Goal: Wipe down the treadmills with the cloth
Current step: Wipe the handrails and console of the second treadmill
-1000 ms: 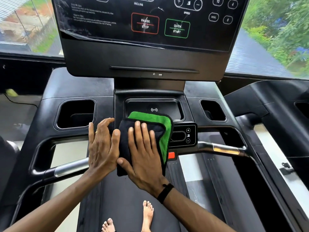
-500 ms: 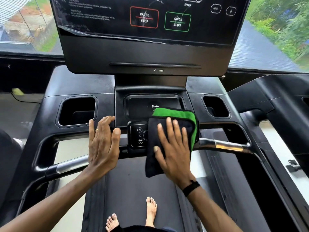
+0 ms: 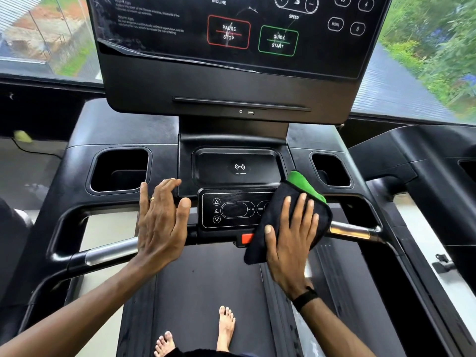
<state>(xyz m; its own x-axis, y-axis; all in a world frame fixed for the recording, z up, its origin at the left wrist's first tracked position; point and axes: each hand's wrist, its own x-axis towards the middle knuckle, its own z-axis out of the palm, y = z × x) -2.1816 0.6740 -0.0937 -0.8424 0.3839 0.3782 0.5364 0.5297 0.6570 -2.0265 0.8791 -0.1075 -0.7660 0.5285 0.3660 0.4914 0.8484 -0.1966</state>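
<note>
A black treadmill fills the view, with its console screen above and a small control panel at the middle of the handlebar. My right hand presses a folded black and green cloth flat against the right end of that panel and the bar. Its fingers are spread over the cloth. My left hand rests flat with fingers apart on the console edge and handlebar just left of the panel, holding nothing. A red safety clip shows under the panel beside the cloth.
Cup holders sit either side of a charging tray. The chrome handlebar runs left and right. My bare feet stand on the belt. A second treadmill stands at the right. Windows lie behind.
My right hand has slid the cloth rightward across the control panel, from its left side to its right end, uncovering the buttons. My left hand has stayed in place.
</note>
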